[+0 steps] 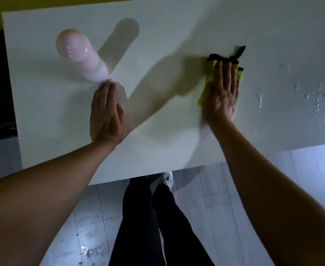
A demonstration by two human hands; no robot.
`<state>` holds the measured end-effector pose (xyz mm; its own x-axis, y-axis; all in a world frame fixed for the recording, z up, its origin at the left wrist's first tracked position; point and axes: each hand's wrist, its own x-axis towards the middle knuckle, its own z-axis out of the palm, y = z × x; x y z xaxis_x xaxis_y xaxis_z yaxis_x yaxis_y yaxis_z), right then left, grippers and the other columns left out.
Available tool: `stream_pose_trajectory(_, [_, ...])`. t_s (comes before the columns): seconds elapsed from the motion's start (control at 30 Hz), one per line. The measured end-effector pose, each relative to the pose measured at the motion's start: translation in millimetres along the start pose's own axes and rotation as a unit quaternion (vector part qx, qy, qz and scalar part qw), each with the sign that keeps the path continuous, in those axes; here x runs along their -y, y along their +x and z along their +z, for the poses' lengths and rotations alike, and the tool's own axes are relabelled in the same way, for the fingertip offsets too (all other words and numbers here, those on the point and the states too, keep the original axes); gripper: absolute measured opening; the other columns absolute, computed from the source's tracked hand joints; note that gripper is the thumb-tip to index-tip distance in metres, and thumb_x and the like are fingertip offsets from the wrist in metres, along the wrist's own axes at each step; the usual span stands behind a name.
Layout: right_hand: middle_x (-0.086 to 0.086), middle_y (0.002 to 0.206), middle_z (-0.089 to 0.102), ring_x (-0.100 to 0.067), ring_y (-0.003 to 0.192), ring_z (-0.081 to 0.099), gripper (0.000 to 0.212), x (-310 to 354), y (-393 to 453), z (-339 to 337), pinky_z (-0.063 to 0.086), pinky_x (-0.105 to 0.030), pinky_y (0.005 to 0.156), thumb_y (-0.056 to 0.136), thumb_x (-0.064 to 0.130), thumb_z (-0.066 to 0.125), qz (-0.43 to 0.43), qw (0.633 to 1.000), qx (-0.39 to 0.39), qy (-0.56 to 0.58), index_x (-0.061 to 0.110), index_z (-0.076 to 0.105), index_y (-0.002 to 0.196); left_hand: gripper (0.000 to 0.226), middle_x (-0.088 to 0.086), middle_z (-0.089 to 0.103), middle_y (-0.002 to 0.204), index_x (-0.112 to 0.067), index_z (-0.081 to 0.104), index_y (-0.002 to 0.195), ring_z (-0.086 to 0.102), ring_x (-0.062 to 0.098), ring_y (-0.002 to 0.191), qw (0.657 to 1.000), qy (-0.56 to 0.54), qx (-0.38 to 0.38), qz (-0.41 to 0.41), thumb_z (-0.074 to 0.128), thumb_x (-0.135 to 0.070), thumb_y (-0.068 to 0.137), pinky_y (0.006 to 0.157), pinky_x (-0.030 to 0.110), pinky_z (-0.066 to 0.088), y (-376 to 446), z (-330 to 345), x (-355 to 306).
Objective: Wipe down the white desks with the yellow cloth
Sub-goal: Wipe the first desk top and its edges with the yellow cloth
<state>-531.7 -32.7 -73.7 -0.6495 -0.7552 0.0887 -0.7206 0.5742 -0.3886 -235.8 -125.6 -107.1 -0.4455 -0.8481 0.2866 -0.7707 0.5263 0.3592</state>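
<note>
A white desk (157,45) fills the upper part of the view. My right hand (222,93) lies flat with straight fingers on a folded yellow cloth (209,73) with black trim, pressing it to the desk right of centre. My left hand (106,114) rests flat on the desk, fingers straight and together, holding nothing. Water droplets (318,96) glisten on the desk to the right of the cloth.
A pale pink bottle (81,54) stands on the desk just beyond my left fingertips, casting a long shadow. The desk's near edge runs above my dark-trousered legs (148,223) and a white shoe (166,179) on grey floorboards. A yellow wall lies behind the desk.
</note>
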Motion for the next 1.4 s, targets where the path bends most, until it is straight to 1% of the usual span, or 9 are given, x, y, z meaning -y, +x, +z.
stream_pose_trajectory(0.1, [-0.015, 0.164, 0.027, -0.031, 0.154, 0.019, 0.058, 49.1, -48.7, 15.6, 0.018, -0.049, 0.124, 0.102, 0.028, 0.039, -0.029, 0.999, -0.012, 0.022, 0.010, 0.033, 0.157, 0.055, 0.022, 0.038, 0.163, 0.003, 0.038, 0.157, 0.034, 0.036, 0.153, 1.000, 0.002, -0.002, -0.009, 0.036, -0.009, 0.102, 0.128, 0.046, 0.024, 0.2, 1.6, 0.5])
stream_pose_trajectory(0.23, [-0.010, 0.167, 0.018, -0.024, 0.157, 0.007, 0.059, 125.4, -162.9, 30.3, 0.014, -0.048, 0.125, 0.104, 0.027, 0.037, -0.153, 0.982, 0.093, 0.052, 0.015, 0.024, 0.160, 0.058, 0.025, 0.040, 0.161, 0.006, 0.041, 0.154, 0.037, 0.039, 0.151, 1.000, -0.001, -0.001, 0.003, 0.035, -0.009, 0.099, 0.128, 0.046, 0.024, 0.4, 0.4, 4.0])
stream_pose_trajectory(0.4, [-0.007, 0.166, 0.022, -0.022, 0.156, 0.012, 0.056, 102.7, -167.0, 29.6, 0.017, -0.048, 0.125, 0.104, 0.028, 0.041, -0.182, 0.975, 0.104, 0.073, 0.017, 0.032, 0.158, 0.058, 0.023, 0.037, 0.163, 0.005, 0.038, 0.156, 0.034, 0.039, 0.153, 1.000, -0.009, 0.012, 0.010, 0.031, -0.011, 0.100, 0.130, 0.043, 0.021, 2.1, -0.2, 3.3])
stream_pose_trajectory(0.63, [-0.006, 0.169, 0.012, -0.019, 0.157, 0.004, 0.056, -33.9, -118.3, -32.9, 0.012, -0.045, 0.127, 0.108, 0.026, 0.034, -0.025, 0.998, 0.050, 0.003, 0.018, 0.018, 0.162, 0.057, 0.021, 0.034, 0.166, 0.001, 0.034, 0.159, 0.031, 0.035, 0.154, 1.000, 0.003, 0.015, 0.027, 0.031, -0.017, 0.105, 0.130, 0.042, 0.019, 1.1, 0.7, 6.1])
stream_pose_trajectory(0.8, [-0.007, 0.170, 0.005, -0.022, 0.157, -0.001, 0.061, -9.8, -123.7, -20.3, 0.010, -0.046, 0.126, 0.104, 0.023, 0.028, 0.046, 0.999, 0.024, -0.014, 0.016, 0.011, 0.162, 0.057, 0.023, 0.033, 0.165, 0.001, 0.034, 0.159, 0.031, 0.037, 0.154, 1.000, 0.006, 0.012, 0.011, 0.035, -0.013, 0.104, 0.130, 0.042, 0.019, 2.2, 1.3, 2.2])
stream_pose_trajectory(1.0, [-0.004, 0.170, 0.002, -0.019, 0.157, -0.008, 0.063, 121.1, -209.1, 26.5, 0.005, -0.045, 0.127, 0.104, 0.032, 0.033, -0.147, 0.978, 0.142, 0.025, 0.021, 0.011, 0.162, 0.060, 0.025, 0.039, 0.161, 0.002, 0.043, 0.153, 0.036, 0.042, 0.150, 1.000, 0.001, 0.017, -0.016, 0.032, -0.011, 0.095, 0.126, 0.048, 0.026, -0.3, -6.7, -3.4])
stream_pose_trajectory(1.13, [-0.002, 0.169, 0.006, -0.018, 0.157, -0.004, 0.060, 102.8, -202.9, 23.2, 0.004, -0.043, 0.128, 0.106, 0.034, 0.035, -0.186, 0.972, 0.140, 0.020, 0.023, 0.016, 0.162, 0.052, 0.026, 0.040, 0.159, 0.001, 0.046, 0.149, 0.039, 0.044, 0.146, 0.999, -0.006, 0.039, 0.005, 0.035, -0.009, 0.099, 0.124, 0.052, 0.028, -18.4, -22.1, -8.3])
stream_pose_trajectory(1.3, [-0.004, 0.169, 0.013, -0.018, 0.157, 0.004, 0.056, 27.0, -171.2, -0.6, 0.010, -0.042, 0.128, 0.107, 0.030, 0.031, -0.089, 0.994, 0.065, 0.028, 0.019, 0.019, 0.161, 0.057, 0.019, 0.030, 0.168, -0.003, 0.040, 0.157, 0.029, 0.040, 0.155, 0.991, 0.012, 0.088, 0.099, 0.039, -0.022, 0.104, 0.128, 0.054, 0.021, -101.4, -29.4, -37.2])
stream_pose_trajectory(1.4, [-0.002, 0.170, 0.007, -0.016, 0.157, -0.002, 0.055, -9.9, -158.2, -14.5, 0.009, -0.043, 0.127, 0.110, 0.031, 0.027, -0.016, 0.999, 0.044, -0.005, 0.021, 0.012, 0.162, 0.063, 0.016, 0.024, 0.171, -0.007, 0.031, 0.163, 0.022, 0.038, 0.158, 0.990, 0.032, 0.104, 0.091, 0.039, -0.025, 0.103, 0.129, 0.055, 0.017, -117.0, -27.5, -47.7])
